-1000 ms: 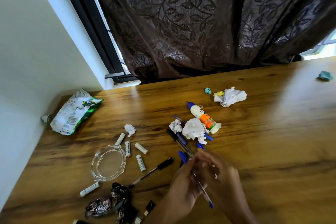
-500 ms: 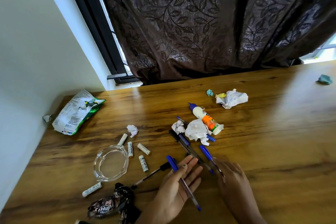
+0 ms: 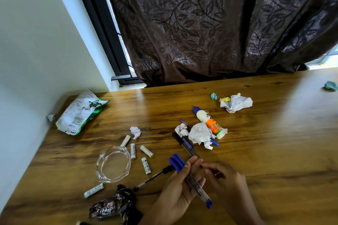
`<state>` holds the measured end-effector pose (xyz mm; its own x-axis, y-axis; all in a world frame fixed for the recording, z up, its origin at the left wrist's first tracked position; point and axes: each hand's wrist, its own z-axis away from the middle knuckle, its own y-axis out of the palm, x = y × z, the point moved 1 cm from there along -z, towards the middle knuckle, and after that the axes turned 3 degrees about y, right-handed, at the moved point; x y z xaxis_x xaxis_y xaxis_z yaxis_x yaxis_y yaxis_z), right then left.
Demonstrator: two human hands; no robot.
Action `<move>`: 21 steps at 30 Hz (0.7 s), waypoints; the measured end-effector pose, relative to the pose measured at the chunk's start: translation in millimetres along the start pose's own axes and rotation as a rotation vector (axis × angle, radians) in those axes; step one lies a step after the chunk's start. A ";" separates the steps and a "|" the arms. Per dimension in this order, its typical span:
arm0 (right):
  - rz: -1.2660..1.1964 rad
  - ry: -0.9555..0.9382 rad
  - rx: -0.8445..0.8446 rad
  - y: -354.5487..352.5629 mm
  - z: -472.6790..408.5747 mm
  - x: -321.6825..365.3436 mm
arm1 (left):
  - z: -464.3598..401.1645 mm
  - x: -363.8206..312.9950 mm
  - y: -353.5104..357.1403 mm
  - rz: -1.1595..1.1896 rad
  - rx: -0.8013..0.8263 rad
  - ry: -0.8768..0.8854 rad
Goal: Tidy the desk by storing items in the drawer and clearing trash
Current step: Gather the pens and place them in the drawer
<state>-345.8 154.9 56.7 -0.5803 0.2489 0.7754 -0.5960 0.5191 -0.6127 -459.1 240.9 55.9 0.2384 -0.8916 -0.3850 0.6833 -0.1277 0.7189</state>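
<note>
Now 2 slim plastic pens (image 3: 190,179) gripped, left hand (image 3: 175,195)

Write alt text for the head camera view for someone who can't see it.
A person's left hand holds two blue pens over a wooden desk while the right hand reaches toward them. Scattered around are batteries, a glass ashtray, a glue bottle, crumpled paper and snack wrappers.

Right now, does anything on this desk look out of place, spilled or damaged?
Nothing spilled or broken shows. The oddest spot: the white glue bottle with orange label lies on its side, half under a crumpled white paper wad that also covers blue-capped pens. The clear glass ashtray sits empty, with white batteries scattered loose around it.
</note>
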 end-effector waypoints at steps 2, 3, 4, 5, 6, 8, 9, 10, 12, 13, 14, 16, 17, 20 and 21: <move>0.115 0.023 0.038 3.0 -4.7 -14.0 | 0.6 -1.6 -2.8 0.002 -0.010 -0.002; 0.179 0.042 0.069 5.5 -5.4 -20.4 | 0.7 -2.4 -4.6 0.002 -0.014 -0.006; 0.247 0.055 0.097 9.0 -5.3 -26.9 | 0.8 -3.2 -5.8 0.000 -0.015 -0.011; 0.309 0.044 0.109 13.2 -4.5 -33.9 | 1.2 -4.0 -6.3 -0.005 -0.016 -0.014; 0.336 0.040 0.116 16.2 -3.7 -38.8 | 1.6 -4.8 -6.8 -0.011 -0.016 -0.016; 0.329 0.056 0.095 16.6 -2.9 -39.7 | 1.7 -5.0 -7.4 -0.024 -0.017 -0.018; 0.320 0.054 0.079 16.5 -3.0 -40.6 | 1.6 -4.5 -8.0 -0.033 -0.021 -0.019; 0.303 0.048 0.053 15.8 -3.1 -41.4 | 1.4 -4.1 -8.6 -0.042 -0.027 -0.021; 0.206 0.107 0.018 10.9 -2.5 -38.0 | 0.6 -3.0 -9.9 -0.053 -0.034 -0.026; 0.150 0.133 0.004 7.8 -1.1 -34.9 | 0.5 -2.7 -10.5 -0.052 -0.033 -0.027; 0.092 0.152 -0.018 4.8 1.0 -31.8 | 0.3 -2.5 -11.0 -0.050 -0.033 -0.029; -0.035 0.217 -0.069 -1.2 6.5 -26.5 | -0.6 -1.7 -11.7 -0.049 -0.041 -0.036; -0.109 0.258 -0.082 -3.8 9.2 -24.7 | -1.3 -1.4 -11.4 -0.053 -0.046 -0.040; -0.266 0.318 -0.067 -6.4 16.1 -19.1 | -3.8 0.2 -10.1 -0.062 -0.061 -0.055; -0.290 0.312 -0.051 -5.9 18.4 -16.7 | -4.5 0.8 -9.4 -0.061 -0.065 -0.059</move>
<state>-342.8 132.6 44.6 -0.1924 0.3178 0.9284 -0.6771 0.6418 -0.3600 -462.2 243.3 46.3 0.1552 -0.9072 -0.3910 0.7392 -0.1559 0.6552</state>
